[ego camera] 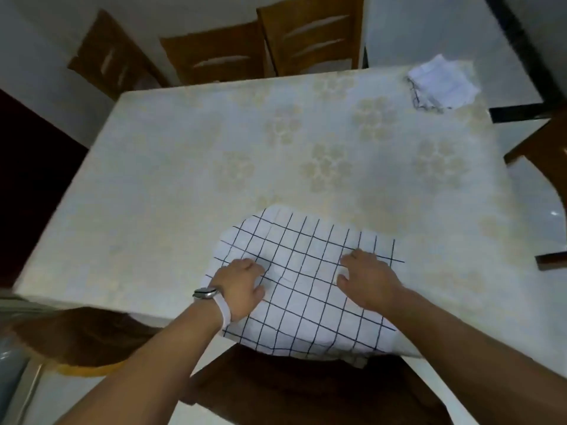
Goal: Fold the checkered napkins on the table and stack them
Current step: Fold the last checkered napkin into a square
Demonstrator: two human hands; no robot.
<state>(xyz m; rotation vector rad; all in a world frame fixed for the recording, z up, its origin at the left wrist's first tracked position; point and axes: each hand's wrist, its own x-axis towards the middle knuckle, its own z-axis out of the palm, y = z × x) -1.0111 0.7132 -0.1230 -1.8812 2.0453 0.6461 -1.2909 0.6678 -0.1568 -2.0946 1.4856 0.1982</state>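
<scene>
A white napkin with a dark grid (306,289) lies at the near edge of the table (190,167), and its near side hangs over the edge. My left hand (242,285), with a watch on the wrist, sits on the napkin's left part. Its fingers are curled down into the cloth. My right hand (365,279) sits on the right part and is curled the same way, thumb against the fabric. The cloth wrinkles a little between the two hands. A second pile of checkered napkins (441,85) lies at the table's far right corner, apart from both hands.
A cream tablecloth with pale flowers covers the table. Wooden chairs (306,35) stand along the far side, and another chair (546,167) is at the right. A dark wooden chair seat (306,391) is below the near edge.
</scene>
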